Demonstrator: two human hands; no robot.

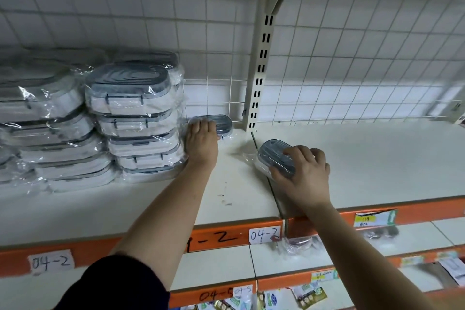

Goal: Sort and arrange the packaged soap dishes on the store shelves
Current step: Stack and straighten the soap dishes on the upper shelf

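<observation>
Head view: the shelf (377, 158) lies bare right of the slotted upright (259, 78); to the left stand wrapped stacks (136, 118), the nearest about five high; left hand (201, 145) rests flat-fingered on one rear soap dish (221, 122); right hand (305, 173) curls round a second soap dish (273, 155) at the shelf seam.

Grey-blue lid with nested oval ridges, white base and clear glossy wrap on the dish (271, 152). Same colours across the stacked dishes (133, 108). Cream-white for the shelf (364, 158), orange along its edge strip (219, 238). White labels (51, 262) with black handwritten "04-2". Yellow and green on a price tag (375, 219). White square wire grid (352, 58) behind. Cream upright (260, 68) with paired black slots. Green, white and yellow packets (309, 294) below. Black sleeve (113, 284).
</observation>
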